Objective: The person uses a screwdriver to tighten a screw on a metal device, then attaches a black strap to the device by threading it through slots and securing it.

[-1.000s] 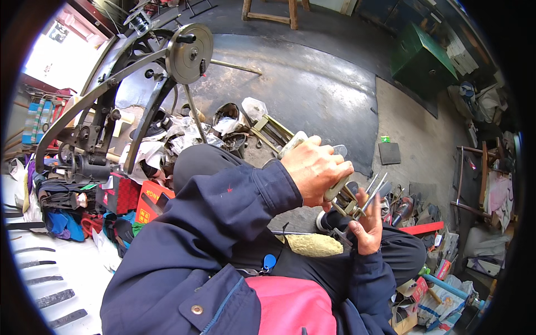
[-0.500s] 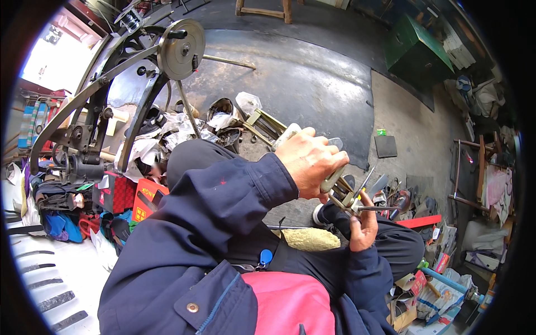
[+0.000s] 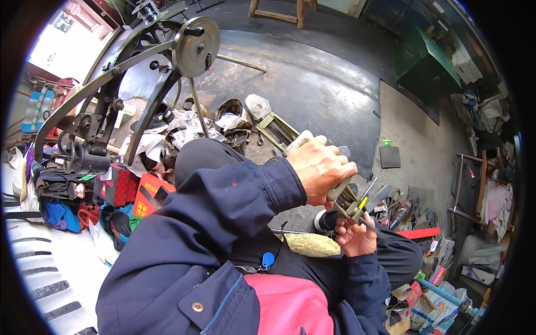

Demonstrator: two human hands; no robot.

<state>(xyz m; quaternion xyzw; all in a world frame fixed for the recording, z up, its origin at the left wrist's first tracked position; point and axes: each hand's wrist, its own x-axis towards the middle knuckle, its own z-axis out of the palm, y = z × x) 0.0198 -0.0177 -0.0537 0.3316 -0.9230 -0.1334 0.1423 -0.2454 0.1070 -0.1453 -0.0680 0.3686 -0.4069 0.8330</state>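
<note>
My left hand point(image 3: 321, 168), in a navy cuff, is clenched from above around a long, narrow frame of brassy and pale metal bars point(image 3: 353, 210), which slants across the view in front of my bent knees. Pale, rounded parts show on either side of those knuckles. My right hand point(image 3: 357, 237) is palm-up at the frame's lower end, fingers curled against it beside a short, dark grey rod point(image 3: 368, 224); how firmly it grasps either one, I cannot tell. Just above these fingers, a slim, pointed tool with a bright yellow section point(image 3: 363, 202) angles up and to the right. Below and left of my right hand lies a rough, pale yellow oblong block point(image 3: 312, 245) by my dark-trousered lap. To the right, a flat, bright red strip point(image 3: 417, 233) lies among jumbled oddments. A square black pad point(image 3: 390, 157) is on the floor ahead. At upper left stands a dark iron machine with a round grey metal wheel point(image 3: 196, 47); at upper right, a dark green box point(image 3: 427, 64).
</note>
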